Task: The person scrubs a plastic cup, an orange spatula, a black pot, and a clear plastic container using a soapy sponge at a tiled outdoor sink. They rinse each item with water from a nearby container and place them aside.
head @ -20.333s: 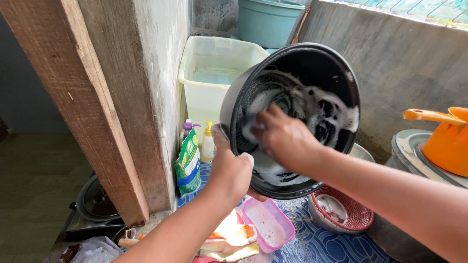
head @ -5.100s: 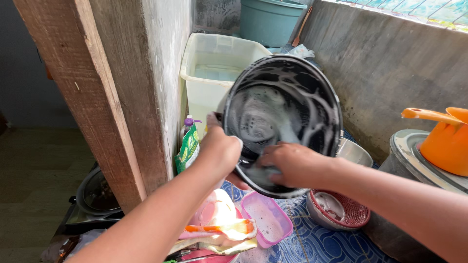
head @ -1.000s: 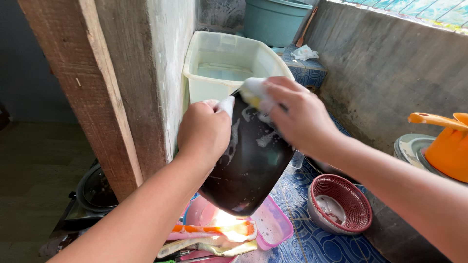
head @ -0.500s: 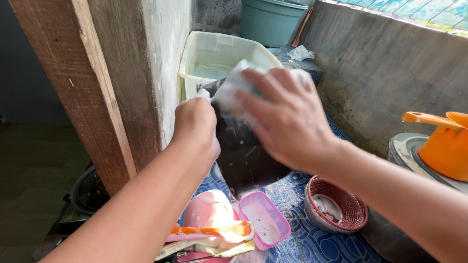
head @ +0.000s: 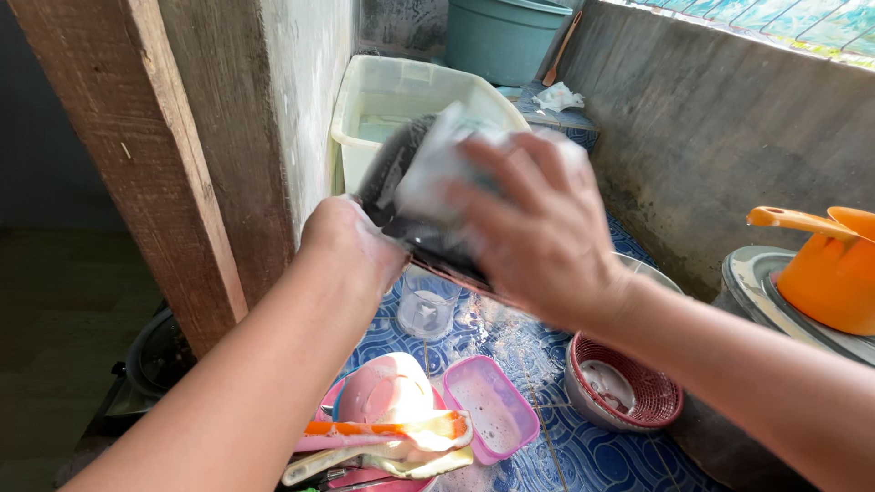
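Observation:
My left hand (head: 351, 246) grips the rim of a black pot (head: 401, 196), held tilted with its underside toward me, above the blue patterned surface (head: 592, 456). Pressed flat against the pot's outside is my right hand (head: 538, 237), holding a soapy pale sponge (head: 437, 169) between palm and pot. Most of the pot is hidden behind that hand, and the hand and sponge are blurred. Below the pot stands a clear drinking glass (head: 427, 310).
A white tub of water (head: 401, 96) sits behind the pot, a teal bucket (head: 501, 36) beyond it. Pink containers (head: 488, 405), a red basket bowl (head: 629, 392) and an orange jug (head: 829, 260) on a metal lid lie nearby. A wooden post (head: 155, 155) stands at left.
Both hands have lifted and tipped the pot further, so the glass beneath it now shows. My right hand has slid the sponge across the pot's outside.

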